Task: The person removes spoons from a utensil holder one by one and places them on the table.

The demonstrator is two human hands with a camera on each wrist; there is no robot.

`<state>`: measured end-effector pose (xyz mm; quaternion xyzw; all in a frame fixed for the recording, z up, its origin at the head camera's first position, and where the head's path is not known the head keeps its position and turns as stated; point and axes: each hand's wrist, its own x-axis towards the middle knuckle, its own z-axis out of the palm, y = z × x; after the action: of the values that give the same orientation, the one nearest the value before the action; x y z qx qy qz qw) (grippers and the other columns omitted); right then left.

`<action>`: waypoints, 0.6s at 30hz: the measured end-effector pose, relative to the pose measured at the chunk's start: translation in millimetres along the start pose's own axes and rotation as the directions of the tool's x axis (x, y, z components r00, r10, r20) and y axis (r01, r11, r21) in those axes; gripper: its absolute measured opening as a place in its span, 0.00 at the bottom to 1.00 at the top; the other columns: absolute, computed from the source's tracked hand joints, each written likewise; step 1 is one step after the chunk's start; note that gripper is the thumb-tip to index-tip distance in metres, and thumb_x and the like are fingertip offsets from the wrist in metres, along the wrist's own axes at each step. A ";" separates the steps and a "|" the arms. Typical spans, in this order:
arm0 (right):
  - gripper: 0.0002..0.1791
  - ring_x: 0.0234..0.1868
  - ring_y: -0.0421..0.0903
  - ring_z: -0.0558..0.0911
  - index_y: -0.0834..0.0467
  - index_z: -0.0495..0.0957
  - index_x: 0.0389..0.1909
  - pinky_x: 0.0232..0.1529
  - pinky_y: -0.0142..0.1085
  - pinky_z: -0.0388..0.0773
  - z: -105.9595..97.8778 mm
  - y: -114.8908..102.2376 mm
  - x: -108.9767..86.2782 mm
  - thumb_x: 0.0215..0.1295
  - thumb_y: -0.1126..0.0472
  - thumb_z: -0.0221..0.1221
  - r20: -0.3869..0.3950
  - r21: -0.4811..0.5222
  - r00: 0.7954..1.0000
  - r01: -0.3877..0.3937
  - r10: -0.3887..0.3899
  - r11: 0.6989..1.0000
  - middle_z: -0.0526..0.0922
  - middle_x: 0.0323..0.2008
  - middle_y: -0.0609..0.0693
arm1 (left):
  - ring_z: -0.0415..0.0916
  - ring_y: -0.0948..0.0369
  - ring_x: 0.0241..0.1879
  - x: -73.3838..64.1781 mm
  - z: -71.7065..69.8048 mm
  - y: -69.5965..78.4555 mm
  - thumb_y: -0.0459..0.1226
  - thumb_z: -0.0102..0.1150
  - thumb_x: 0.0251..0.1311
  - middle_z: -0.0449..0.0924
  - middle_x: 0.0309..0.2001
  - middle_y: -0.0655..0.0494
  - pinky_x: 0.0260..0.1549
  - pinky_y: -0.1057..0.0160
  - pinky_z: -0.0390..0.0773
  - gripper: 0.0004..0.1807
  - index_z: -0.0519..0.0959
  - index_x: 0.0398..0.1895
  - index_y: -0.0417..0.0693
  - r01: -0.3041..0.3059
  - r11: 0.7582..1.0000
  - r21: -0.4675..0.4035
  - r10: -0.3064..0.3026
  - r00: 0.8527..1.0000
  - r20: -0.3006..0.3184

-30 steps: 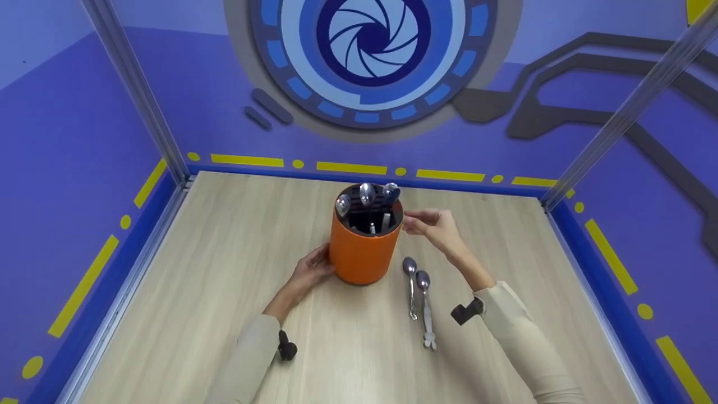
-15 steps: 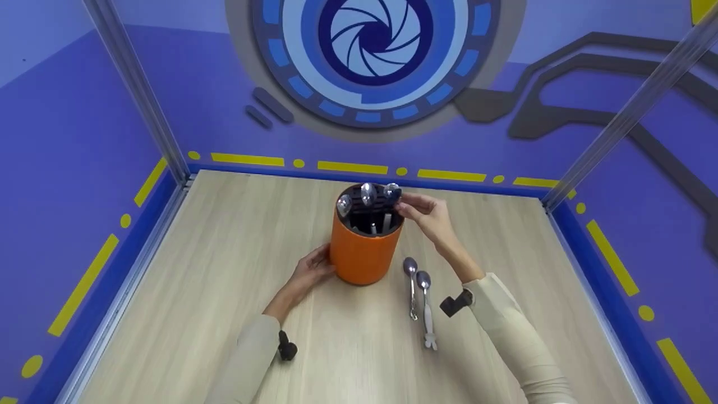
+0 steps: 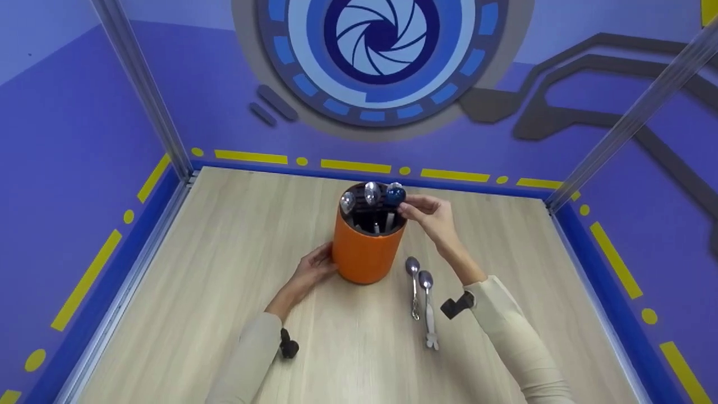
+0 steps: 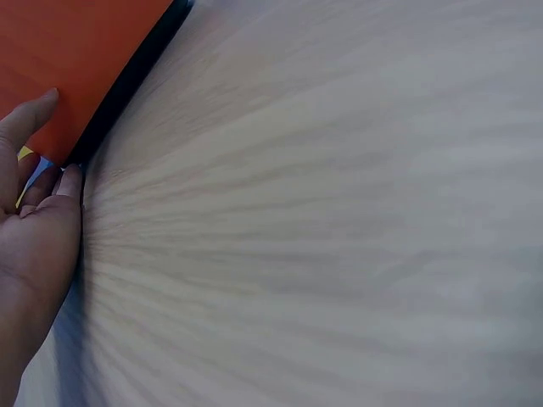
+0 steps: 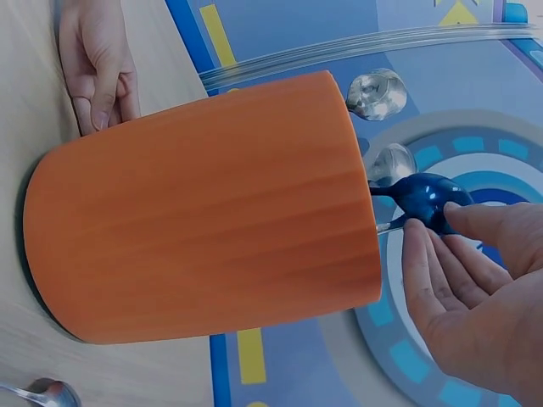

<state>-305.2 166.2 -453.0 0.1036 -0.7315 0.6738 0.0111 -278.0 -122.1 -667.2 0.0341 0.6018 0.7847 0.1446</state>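
Observation:
An orange cylindrical cutlery holder (image 3: 367, 255) with a dark slotted top stands upright on the table. My left hand (image 3: 310, 268) rests against its left side near the base; in the left wrist view the thumb (image 4: 38, 114) lies at the orange wall. At the right of the rim, my right hand (image 3: 435, 219) pinches the bowl of a dark blue spoon (image 5: 428, 199) between thumb and fingers. The spoon's handle goes down into the holder, where its lower part is hidden. Silvery spoon bowls (image 3: 372, 192) stick up beside it, and metal handle ends (image 3: 389, 222) show inside.
Two metal spoons lie on the table (image 3: 235, 224) right of the holder: a shorter spoon (image 3: 414, 280) and a longer spoon (image 3: 429, 308) with a shaped handle end. Blue printed panels (image 3: 224, 101) and metal posts (image 3: 143, 90) enclose the table at the back and sides.
My right hand has moved up and left from beside the holder to the blue spoon and taken hold of it. More of the spoon's blue bowl shows now. My left hand stays against the holder.

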 end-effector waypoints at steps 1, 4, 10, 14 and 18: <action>0.14 0.36 0.41 0.90 0.73 0.82 0.49 0.45 0.33 0.89 0.6 0.2 -0.2 0.66 0.70 0.65 -0.003 0.002 1.000 0.001 -0.001 1.000 0.91 0.39 0.54 | 0.50 0.49 0.82 -0.1 -0.2 -0.2 0.29 0.63 0.67 0.53 0.81 0.45 0.75 0.56 0.68 0.39 0.59 0.80 0.47 -0.001 1.000 -0.001 0.001 1.000 0.001; 0.13 0.36 0.41 0.90 0.74 0.82 0.49 0.44 0.33 0.89 2.7 0.6 -0.9 0.67 0.70 0.65 -0.016 0.009 1.000 0.009 -0.009 1.000 0.91 0.37 0.53 | 0.49 0.49 0.82 -0.6 -0.2 -0.9 0.29 0.63 0.67 0.52 0.82 0.44 0.75 0.55 0.68 0.39 0.59 0.80 0.47 -0.004 1.000 0.001 0.004 1.000 0.004; 0.12 0.35 0.42 0.90 0.76 0.80 0.49 0.43 0.35 0.90 11.4 2.2 -0.8 0.66 0.75 0.62 -0.052 0.113 0.998 0.033 -0.027 0.993 0.91 0.35 0.53 | 0.50 0.50 0.81 -2.2 0.7 -1.5 0.29 0.63 0.66 0.53 0.82 0.46 0.76 0.54 0.66 0.39 0.60 0.79 0.47 0.022 1.000 0.018 -0.022 0.999 -0.026; 0.12 0.34 0.40 0.90 0.76 0.80 0.47 0.42 0.33 0.90 18.0 1.1 0.7 0.63 0.77 0.64 -0.075 0.145 0.996 0.057 -0.046 0.988 0.91 0.34 0.51 | 0.51 0.49 0.81 0.1 1.1 -1.2 0.29 0.64 0.66 0.54 0.81 0.45 0.77 0.53 0.64 0.40 0.60 0.79 0.45 0.005 1.000 0.022 -0.004 1.000 -0.031; 0.11 0.34 0.39 0.90 0.76 0.80 0.46 0.42 0.33 0.90 24.1 -0.1 2.7 0.63 0.79 0.63 -0.083 0.175 0.994 0.081 -0.067 0.981 0.91 0.33 0.50 | 0.51 0.49 0.81 2.2 0.9 -0.1 0.30 0.64 0.66 0.54 0.81 0.44 0.78 0.53 0.62 0.40 0.59 0.79 0.44 0.001 1.000 0.030 0.000 1.000 -0.031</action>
<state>-304.8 142.1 -454.7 0.1053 -0.6631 0.7390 0.0548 -279.9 -120.6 -667.3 0.0240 0.6157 0.7760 0.1351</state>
